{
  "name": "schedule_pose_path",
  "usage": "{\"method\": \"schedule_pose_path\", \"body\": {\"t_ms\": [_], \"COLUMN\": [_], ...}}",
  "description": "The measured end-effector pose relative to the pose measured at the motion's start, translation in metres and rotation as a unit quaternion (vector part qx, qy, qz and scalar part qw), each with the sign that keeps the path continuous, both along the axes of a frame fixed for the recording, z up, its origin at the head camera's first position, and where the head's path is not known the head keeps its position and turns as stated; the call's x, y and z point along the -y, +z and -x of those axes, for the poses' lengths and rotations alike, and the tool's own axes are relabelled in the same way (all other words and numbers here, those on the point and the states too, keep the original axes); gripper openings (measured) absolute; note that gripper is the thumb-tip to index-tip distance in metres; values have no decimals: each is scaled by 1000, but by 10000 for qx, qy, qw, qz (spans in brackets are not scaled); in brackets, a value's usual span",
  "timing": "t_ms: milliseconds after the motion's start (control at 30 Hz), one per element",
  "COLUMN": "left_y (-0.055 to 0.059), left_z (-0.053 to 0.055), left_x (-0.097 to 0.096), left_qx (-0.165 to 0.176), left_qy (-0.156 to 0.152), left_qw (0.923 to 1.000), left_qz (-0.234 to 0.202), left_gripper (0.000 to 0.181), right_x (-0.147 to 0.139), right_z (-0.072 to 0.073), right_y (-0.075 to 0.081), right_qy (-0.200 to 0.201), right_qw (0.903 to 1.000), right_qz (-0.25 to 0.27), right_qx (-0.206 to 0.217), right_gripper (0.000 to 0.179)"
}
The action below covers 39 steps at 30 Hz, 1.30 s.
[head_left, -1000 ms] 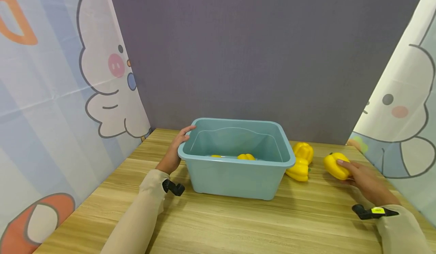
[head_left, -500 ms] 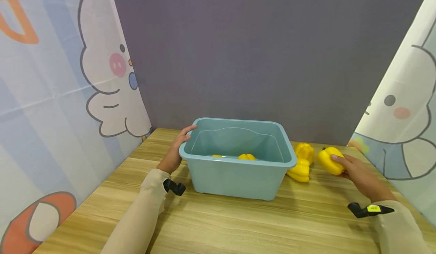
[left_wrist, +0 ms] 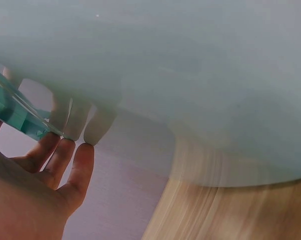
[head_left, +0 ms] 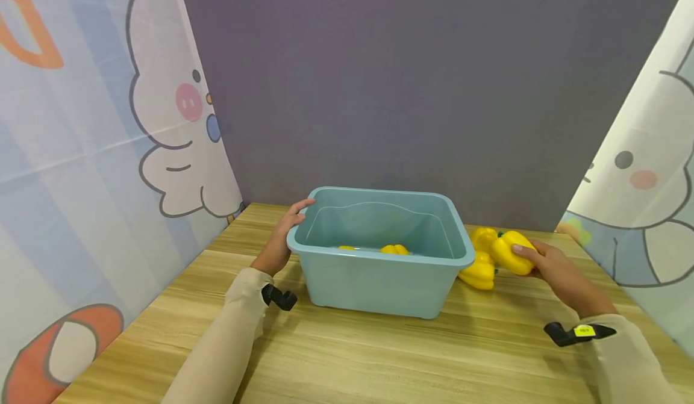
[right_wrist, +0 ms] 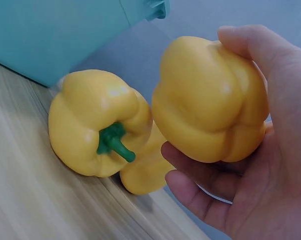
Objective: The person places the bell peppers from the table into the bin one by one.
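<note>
My left hand [head_left: 279, 241] holds the left end of a light blue plastic bin [head_left: 374, 283], with digits at its rim. In the left wrist view, several fingertips [left_wrist: 84, 155] touch the bin's smooth outer wall. Between thumb and fingers, my right hand [head_left: 558, 274] grips a yellow bell pepper [head_left: 512, 252], its green stem pointing up and left. That pepper overlaps two more yellow peppers beside the bin: a front one [head_left: 477, 273] and a rear one [head_left: 482, 237]. The right wrist view shows the front pepper's green stem [right_wrist: 115, 140]. Inside the bin, yellow peppers [head_left: 394, 249] show partly above the front rim.
A wood-grain table [head_left: 390, 356] carries everything. Behind the bin rises a dark grey panel [head_left: 423, 91]. Cartoon-printed cloths hang at the left [head_left: 92, 169] and right [head_left: 645, 211].
My right hand has moved left with its yellow bell pepper, from apart on the right to overlapping the two peppers beside the bin. My left hand keeps its place on the bin.
</note>
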<state>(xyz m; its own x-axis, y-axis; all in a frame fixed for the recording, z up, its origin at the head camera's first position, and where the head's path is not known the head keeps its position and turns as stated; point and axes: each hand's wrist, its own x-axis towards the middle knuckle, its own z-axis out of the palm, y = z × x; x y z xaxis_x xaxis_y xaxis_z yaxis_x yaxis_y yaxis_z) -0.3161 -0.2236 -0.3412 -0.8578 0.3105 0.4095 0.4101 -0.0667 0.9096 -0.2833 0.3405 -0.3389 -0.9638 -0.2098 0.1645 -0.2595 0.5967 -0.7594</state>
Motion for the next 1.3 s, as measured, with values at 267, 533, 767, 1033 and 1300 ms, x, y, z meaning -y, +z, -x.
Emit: {"method": "schedule_pose_path", "body": {"t_ms": [267,533,767,1033,1300], "left_y": [1,1,1,1,1], "left_z": [-2,-2,-2,0,0], "left_x": [-1,-1,-1,-1,-3], "left_qx": [-27,-43,-18,-38,-47], "left_qy": [10,12,4,53,76], "left_qw": [10000,10000,10000,10000,10000], "left_qz": [4,-15,-30,13,28], "left_gripper": [59,58,59,60,60], "right_x": [10,19,24,36,40], "right_z": [-5,-6,-9,-10,-14], "right_y": [7,16,21,27,32], "right_qy": [-15,110,312,413,279], "right_qw": [9999,9991,9974,9964,9974], "right_qz": [-97,-160,163,381,325], "right_qx": [-125,-385,-630,-634,-578], "right_gripper": [50,47,43,44,49]}}
